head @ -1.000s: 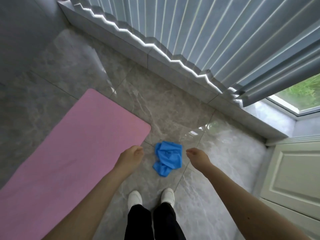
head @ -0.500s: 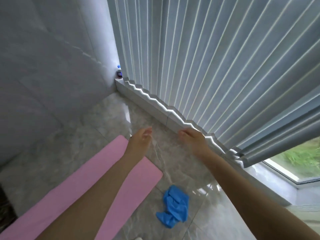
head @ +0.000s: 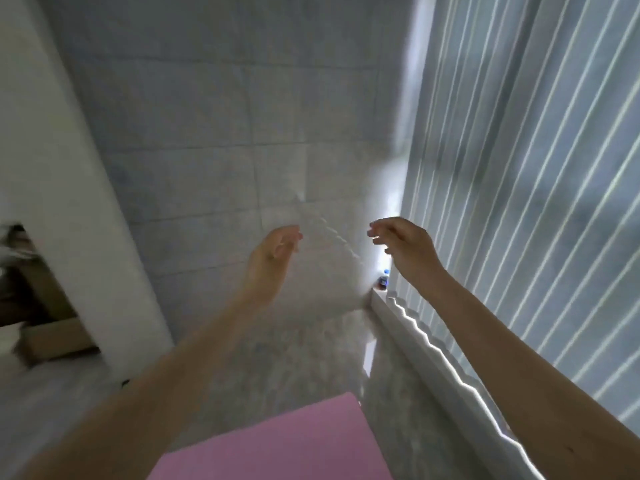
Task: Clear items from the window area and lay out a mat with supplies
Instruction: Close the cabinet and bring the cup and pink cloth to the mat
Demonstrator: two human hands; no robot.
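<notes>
Both bare hands, left hand and right hand, were raised, fingers loose, empty. Small dark blue-capped bottle stood on the white window ledge; flat pink foam mat lay on the floor.

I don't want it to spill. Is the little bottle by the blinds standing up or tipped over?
Standing up. The bottle sits on the ledge in the corner, blue cap on top. It is too small and blurry to tell if it is full.

Home interior, tiled room by window. Vertical blinds at 3 o'clock over low sill; pale tiled wall at 12; glossy marble-look floor; pink exercise mat at 6; small bottle in sill corner.
</notes>
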